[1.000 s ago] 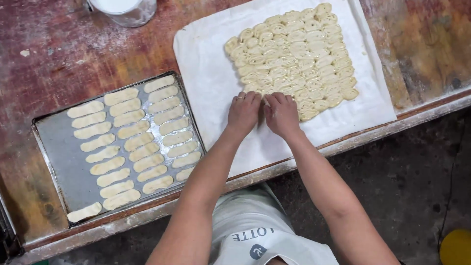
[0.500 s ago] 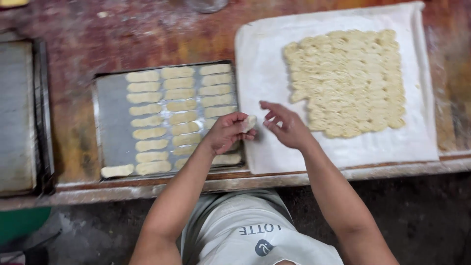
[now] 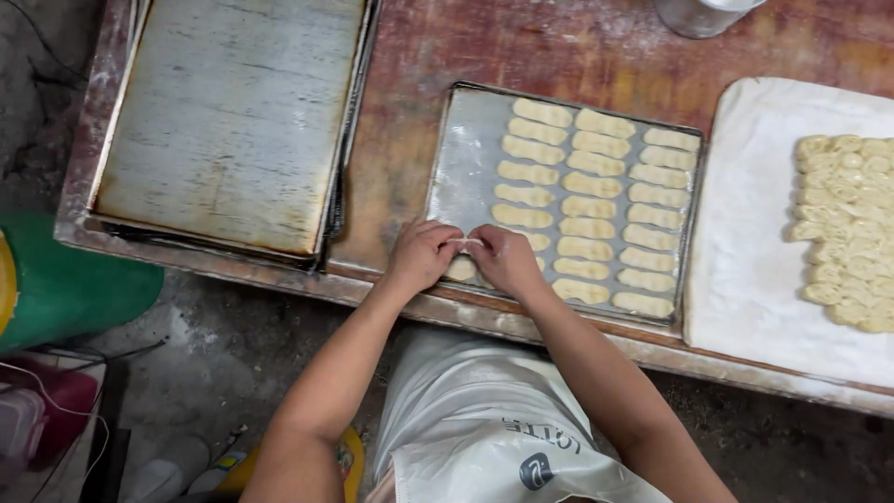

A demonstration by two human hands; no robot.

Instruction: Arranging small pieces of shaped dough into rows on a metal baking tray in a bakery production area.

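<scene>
Down at the near edge of the table (image 3: 410, 140), both hands meet over the near left corner of the tray (image 3: 466, 168). The left hand (image 3: 421, 256) and the right hand (image 3: 503, 259) sit fingertip to fingertip, fingers curled inward, pinching a dough piece (image 3: 463, 268) between them. That piece lies on the tray bed at the near end of the left column, partly hidden under the fingers, so how tightly each hand grips it cannot be told exactly; the fingers are closed around its ends, not spread.

Across the tray run three columns of dough strips (image 3: 596, 205), pale and oblong, laid side by side and close together, filling the middle and right parts up to the right rim. A bare band of metal remains along the tray's left side.

Toward the table's left end rests a stack of trays (image 3: 233, 112), worn and floury, its near edge close to the table's near edge and well apart from the hands. Toward the right end lies a white cloth (image 3: 754, 251), just beside the tray's right rim, carrying a dough slab (image 3: 847, 228) cut into small pieces, which runs out of view at the right. At the far edge stands a metal cup (image 3: 698, 14), only its base showing.
</scene>
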